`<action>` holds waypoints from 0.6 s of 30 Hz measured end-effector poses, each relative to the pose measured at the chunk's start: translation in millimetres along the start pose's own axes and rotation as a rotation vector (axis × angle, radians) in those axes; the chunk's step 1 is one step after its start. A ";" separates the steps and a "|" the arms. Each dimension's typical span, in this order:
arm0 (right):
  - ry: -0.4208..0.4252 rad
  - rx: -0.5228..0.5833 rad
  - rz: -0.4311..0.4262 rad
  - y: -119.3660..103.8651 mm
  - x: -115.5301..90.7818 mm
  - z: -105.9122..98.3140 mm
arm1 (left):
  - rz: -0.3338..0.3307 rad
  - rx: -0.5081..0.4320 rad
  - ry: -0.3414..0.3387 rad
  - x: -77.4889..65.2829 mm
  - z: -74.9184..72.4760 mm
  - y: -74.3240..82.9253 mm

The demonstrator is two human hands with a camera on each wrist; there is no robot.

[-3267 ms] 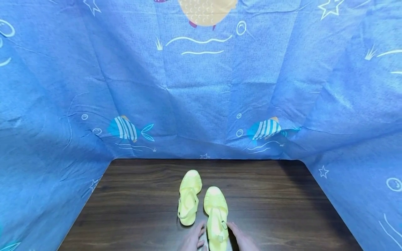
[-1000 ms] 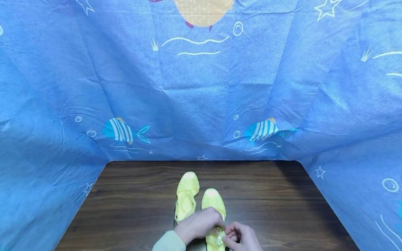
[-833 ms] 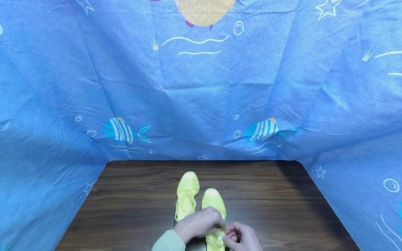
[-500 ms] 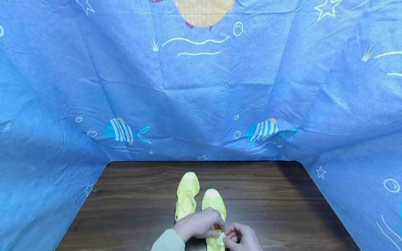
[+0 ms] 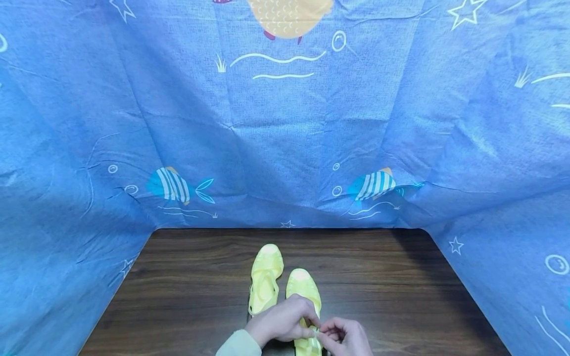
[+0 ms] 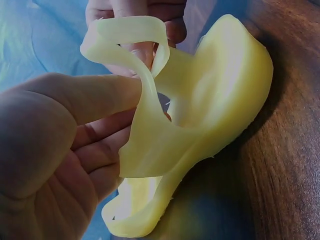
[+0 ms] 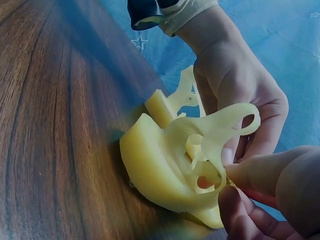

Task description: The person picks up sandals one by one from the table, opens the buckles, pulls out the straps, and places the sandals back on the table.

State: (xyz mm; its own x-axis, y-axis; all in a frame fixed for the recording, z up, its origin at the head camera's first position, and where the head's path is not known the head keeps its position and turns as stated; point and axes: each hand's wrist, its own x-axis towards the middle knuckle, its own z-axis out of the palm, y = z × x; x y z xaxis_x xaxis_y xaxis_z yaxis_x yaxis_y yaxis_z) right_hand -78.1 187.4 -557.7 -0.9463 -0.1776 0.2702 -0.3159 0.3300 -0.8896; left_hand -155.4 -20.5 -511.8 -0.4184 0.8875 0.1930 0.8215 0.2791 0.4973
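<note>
A pair of pale yellow jelly sandals lies on the table, toes pointing away. Over the heel half of the nearer right-hand sandal (image 5: 303, 287), my left hand (image 5: 280, 319) reaches across from the left. In the left wrist view, its thumb and fingers pinch the sandal's strap (image 6: 150, 135). My right hand (image 5: 347, 338) comes in from the right, its thumb and forefinger pinching the strap by the buckle, close to the left fingertips. The right wrist view shows both hands at the strap's loops (image 7: 220, 130); fingers hide much of the buckle.
The other sandal (image 5: 267, 267) sits just left and slightly farther off, its heel partly behind my left wrist. Dark wood-grain table (image 5: 200, 287) surrounds the pair. A blue fish-print curtain (image 5: 285, 148) rises at the table's back and sides.
Earlier the hands stood either side of the sandal; the left has since crossed over it and both grip the strap. Over the last half second, the fingertips have come closer together.
</note>
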 end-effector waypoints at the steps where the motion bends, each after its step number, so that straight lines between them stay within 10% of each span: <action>1: 0.011 -0.012 -0.004 -0.1 0.2 0.5 | -0.005 -0.004 0.003 0.0 0.1 0.5; 18: -0.142 -0.028 0.037 5.5 -0.9 -10.9 | -0.070 -0.002 0.003 -4.3 3.3 -4.9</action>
State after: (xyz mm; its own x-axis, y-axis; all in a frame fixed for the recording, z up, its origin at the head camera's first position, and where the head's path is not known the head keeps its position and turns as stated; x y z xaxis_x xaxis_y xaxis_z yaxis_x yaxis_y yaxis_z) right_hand -79.7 199.4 -558.8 -0.9388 -0.2934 0.1803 -0.2842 0.3644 -0.8868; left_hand -156.4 -24.4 -517.8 -0.4762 0.8647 0.1599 0.7891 0.3399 0.5117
